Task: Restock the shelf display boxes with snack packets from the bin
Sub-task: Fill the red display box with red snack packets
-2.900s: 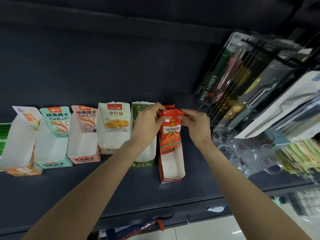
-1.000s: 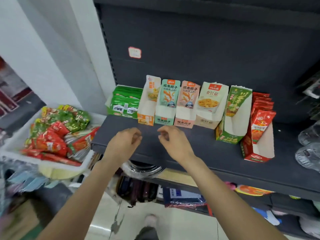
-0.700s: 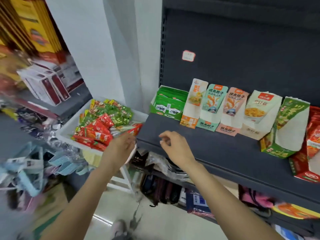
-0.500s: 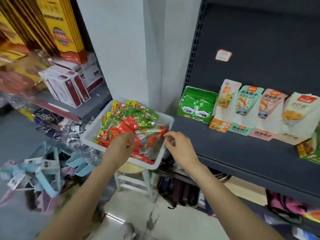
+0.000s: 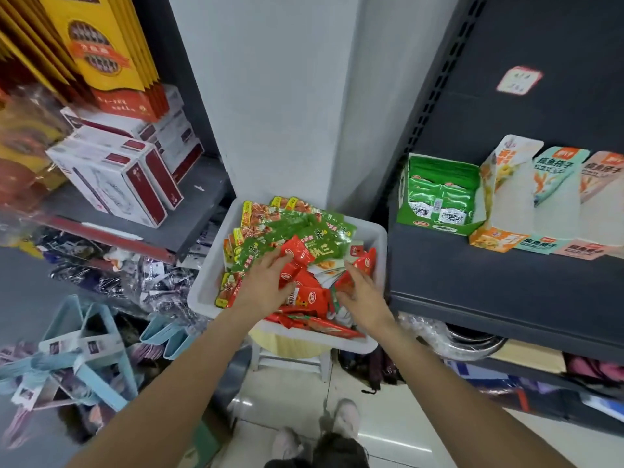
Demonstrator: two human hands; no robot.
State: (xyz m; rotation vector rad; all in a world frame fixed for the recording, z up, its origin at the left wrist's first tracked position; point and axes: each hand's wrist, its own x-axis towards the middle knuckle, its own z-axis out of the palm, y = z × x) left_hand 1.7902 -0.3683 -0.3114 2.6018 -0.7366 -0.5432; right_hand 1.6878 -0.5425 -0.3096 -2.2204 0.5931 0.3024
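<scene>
Both hands now down in bin [image 5: 380, 238], left hand [image 5: 266, 285] and right hand [image 5: 363, 292] — fingers spread, on packets [image 5: 304, 255].

A white bin [image 5: 378, 238] holds a loose heap of red and green snack packets [image 5: 304, 244]. Open-fronted display boxes [image 5: 526, 211] stand in a row on the dark shelf [image 5: 472, 282].

Arms: my forearms are bare to the frame's edge, no sleeves showing.
Hands: my left hand [image 5: 266, 285] and right hand [image 5: 363, 292] wear no gloves, rings or watch.
Feet: pale pinkish shoes [image 5: 346, 418] on the tiled floor.
Legs: dark trousers [image 5: 337, 450] above them.
</scene>
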